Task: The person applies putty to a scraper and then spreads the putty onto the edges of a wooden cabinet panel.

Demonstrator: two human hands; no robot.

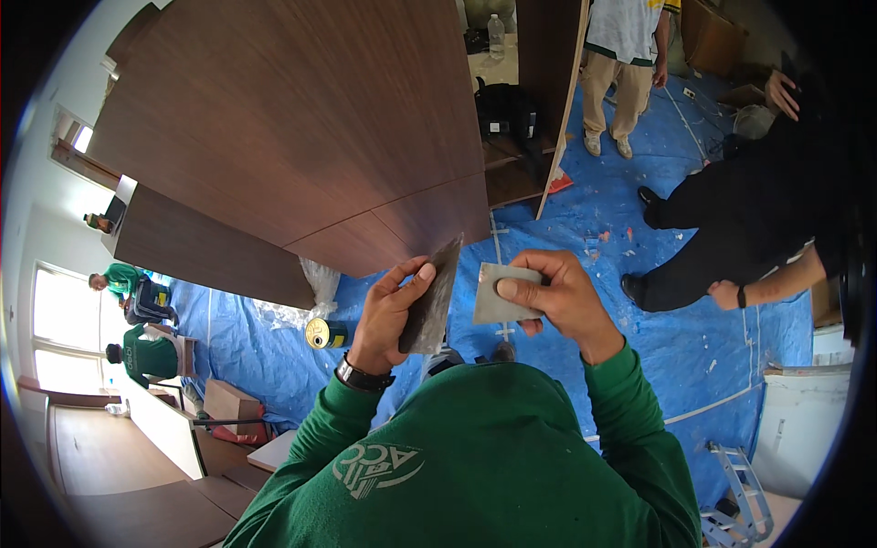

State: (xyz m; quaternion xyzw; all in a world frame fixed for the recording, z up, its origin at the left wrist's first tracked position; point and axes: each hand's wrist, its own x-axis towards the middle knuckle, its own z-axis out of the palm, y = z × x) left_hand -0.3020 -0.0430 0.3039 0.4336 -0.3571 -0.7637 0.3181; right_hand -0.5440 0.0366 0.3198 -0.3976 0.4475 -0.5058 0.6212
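Note:
In front of my chest, my left hand (pixel 382 315) grips a dark, thin rectangular piece (pixel 433 303) with a worn, scuffed surface, held on edge with the thumb on its face. My right hand (pixel 571 301) pinches a pale grey, flat, roughly square piece (pixel 489 306) between thumb and fingers. A small gap separates the two pieces. Their exact kind and material cannot be made out. Just beyond my hands stands a large brown wood-grain cabinet (pixel 311 119), its open door (pixel 557 110) on the right.
Blue sheeting (pixel 603 356) covers the floor. A yellow-topped can (pixel 326 334) stands left of my hands, near clear plastic wrap (pixel 320 283). A person in black (pixel 731 228) is close at right, another (pixel 626 73) farther back. Several workers are at left. A stepladder (pixel 740 493) is at lower right.

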